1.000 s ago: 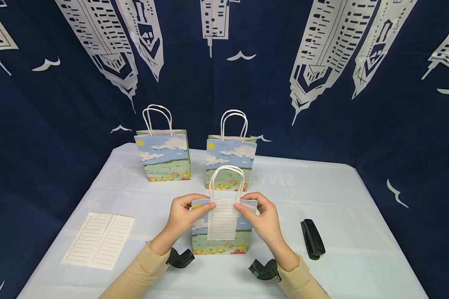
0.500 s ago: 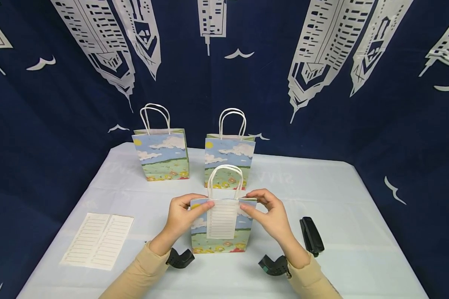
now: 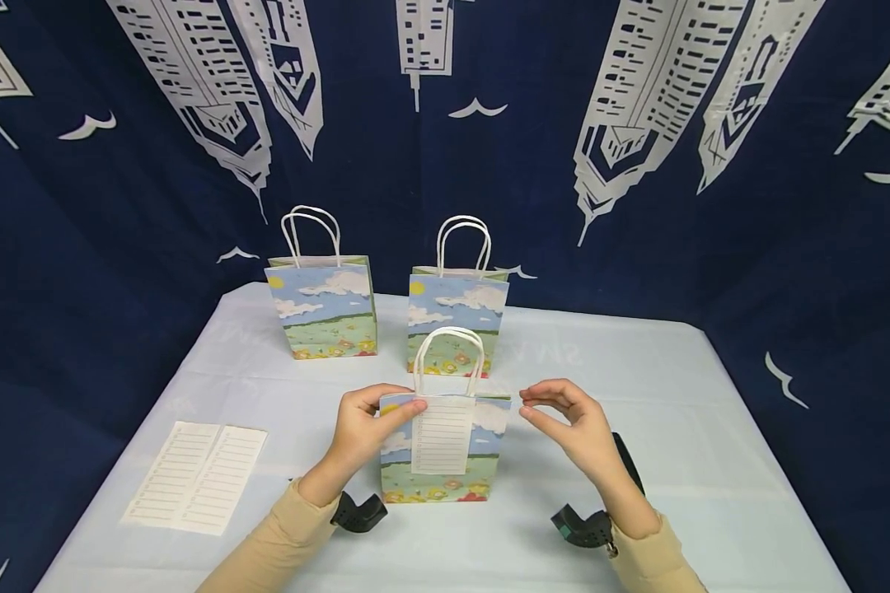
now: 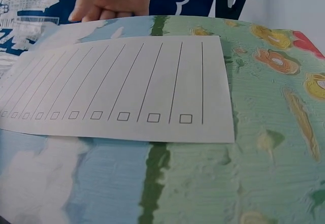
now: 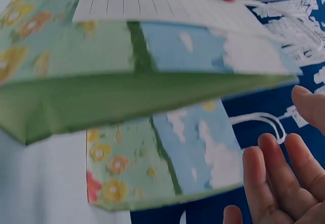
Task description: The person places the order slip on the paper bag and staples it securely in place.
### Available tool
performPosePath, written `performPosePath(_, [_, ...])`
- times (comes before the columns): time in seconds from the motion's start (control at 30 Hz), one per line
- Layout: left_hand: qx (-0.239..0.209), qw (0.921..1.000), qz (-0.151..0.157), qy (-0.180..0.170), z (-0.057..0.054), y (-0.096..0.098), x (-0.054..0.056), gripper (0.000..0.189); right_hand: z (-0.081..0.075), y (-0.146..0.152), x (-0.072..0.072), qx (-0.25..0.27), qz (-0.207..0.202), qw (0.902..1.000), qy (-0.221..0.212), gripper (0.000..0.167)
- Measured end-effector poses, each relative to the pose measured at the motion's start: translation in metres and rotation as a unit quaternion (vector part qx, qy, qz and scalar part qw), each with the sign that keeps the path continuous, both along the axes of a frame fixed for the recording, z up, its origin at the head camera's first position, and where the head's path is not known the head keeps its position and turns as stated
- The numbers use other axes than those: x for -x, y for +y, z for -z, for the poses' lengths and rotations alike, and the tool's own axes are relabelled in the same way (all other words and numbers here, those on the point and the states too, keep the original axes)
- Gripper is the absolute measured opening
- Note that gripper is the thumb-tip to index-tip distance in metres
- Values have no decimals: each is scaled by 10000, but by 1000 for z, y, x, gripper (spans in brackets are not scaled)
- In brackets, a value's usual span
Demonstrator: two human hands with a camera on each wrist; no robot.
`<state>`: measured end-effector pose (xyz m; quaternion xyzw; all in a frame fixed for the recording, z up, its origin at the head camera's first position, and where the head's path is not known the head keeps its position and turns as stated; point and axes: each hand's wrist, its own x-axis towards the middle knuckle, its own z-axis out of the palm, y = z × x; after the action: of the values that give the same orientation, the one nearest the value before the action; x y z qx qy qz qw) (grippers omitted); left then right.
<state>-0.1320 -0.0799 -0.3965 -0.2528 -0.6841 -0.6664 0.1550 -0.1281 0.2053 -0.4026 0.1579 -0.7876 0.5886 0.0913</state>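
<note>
A small paper gift bag (image 3: 482,467) with a sky-and-meadow print and white handles stands upright in the middle of the table. A lined checklist slip (image 3: 442,441) lies flat against its front, top end at the bag's rim. My left hand (image 3: 362,424) pinches slip and rim together at the left, thumb in front and fingers behind. In the left wrist view, printed boxes run along one edge of the slip (image 4: 127,82). Just off the bag's right side, my right hand (image 3: 582,428) holds nothing, its fingers loosely bent. A black stapler (image 3: 627,461) is mostly hidden behind that wrist.
Two matching bags stand at the back, one at the left (image 3: 326,309) and one (image 3: 456,301) right behind the front bag. Two more lined slips (image 3: 196,478) lie side by side on the white-covered table (image 3: 660,379) at the left. A dark blue printed curtain (image 3: 489,181) hangs behind.
My right hand has let go of the slip and the bag's rim and moved right, now overlapping the stapler. The left hand keeps its pinch, and the bag stays in place.
</note>
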Motion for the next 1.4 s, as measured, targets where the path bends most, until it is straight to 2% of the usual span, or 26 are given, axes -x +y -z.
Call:
performPosePath(0.3, [40,10000,-50,-58,0,0,-1,10,3,42,-6,-328,469,9978,-326,27])
performPosePath(0.47, [59,9999,-48,-88,0,0,-2,10,15,62,-6,-173,670,9968,-396,28])
performPosePath(0.63, [73,9999,-43,-128,-1,0,-3,10,22,73,-9,-171,914,9944,-504,29])
performPosePath(0.67, [75,9999,-46,-134,-1,0,-3,10,18,73,-11,-203,1006,9927,-642,29])
performPosePath(1.0, [100,9998,-105,-145,-1,1,-2,10,32,93,-14,-218,1277,9896,-622,31])
performPosePath(1.03, [93,9998,-98,-164,-1,1,-2,10,35,96,-13,-171,1285,9897,-607,31])
performPosePath(1.13, [81,9997,-98,-225,-1,1,-2,10,58,114,-7,104,1141,9921,-511,30])
performPosePath(1.23, [119,9995,-146,-253,-1,0,-2,10,94,138,4,318,1076,9927,-447,30])
performPosePath(1.33, [173,9994,-212,-228,-1,1,-2,10,119,156,13,238,1263,9899,-605,33])
performPosePath(1.4, [190,9993,-241,-207,-1,1,-2,10,129,162,16,232,1360,9880,-689,35])
